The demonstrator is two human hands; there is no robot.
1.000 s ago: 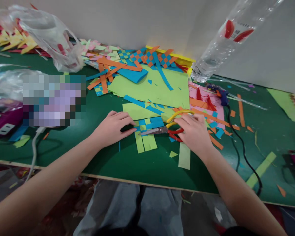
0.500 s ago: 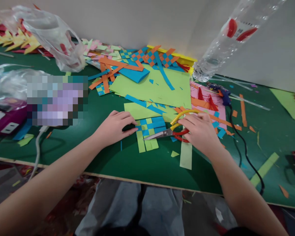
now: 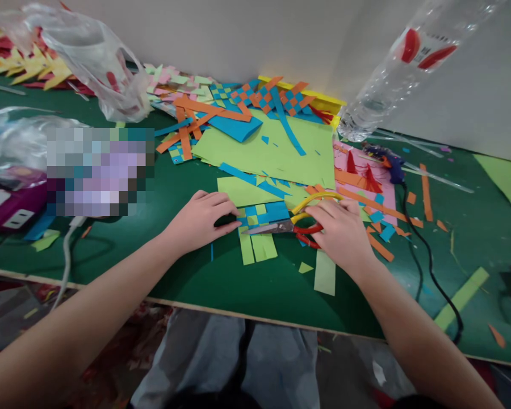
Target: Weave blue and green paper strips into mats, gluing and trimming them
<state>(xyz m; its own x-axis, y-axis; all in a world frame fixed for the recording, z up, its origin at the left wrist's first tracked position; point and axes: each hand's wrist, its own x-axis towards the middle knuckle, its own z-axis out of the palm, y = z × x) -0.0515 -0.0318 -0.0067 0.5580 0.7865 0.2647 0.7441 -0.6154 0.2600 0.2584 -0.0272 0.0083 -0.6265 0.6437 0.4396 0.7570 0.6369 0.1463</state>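
Note:
A small weave of blue and light green paper strips [image 3: 259, 247] lies on the table in front of me. Its left edge sits between the thumb and fingertips of my left hand [image 3: 204, 221]. My right hand [image 3: 340, 233] grips scissors [image 3: 276, 227] with yellow and red handles. The blades look closed and lie across the weave, tip pointing left near my left thumb. Part of the checked area is hidden under them. A pale green strip [image 3: 325, 275] lies below my right hand, and a green paper strip [image 3: 247, 192] lies just behind the weave.
Green sheets [image 3: 281, 142] and finished woven pieces [image 3: 264, 99] lie at the back. A glue gun [image 3: 389, 165] with a black cord is at the right, near a leaning plastic bottle [image 3: 392, 74]. A plastic bag [image 3: 111, 74] and a purple power strip [image 3: 17, 210] are left.
The scissors have moved slightly up and left across the weave, their tip now close to its left edge. My left hand stays at that edge. The view has shifted slightly.

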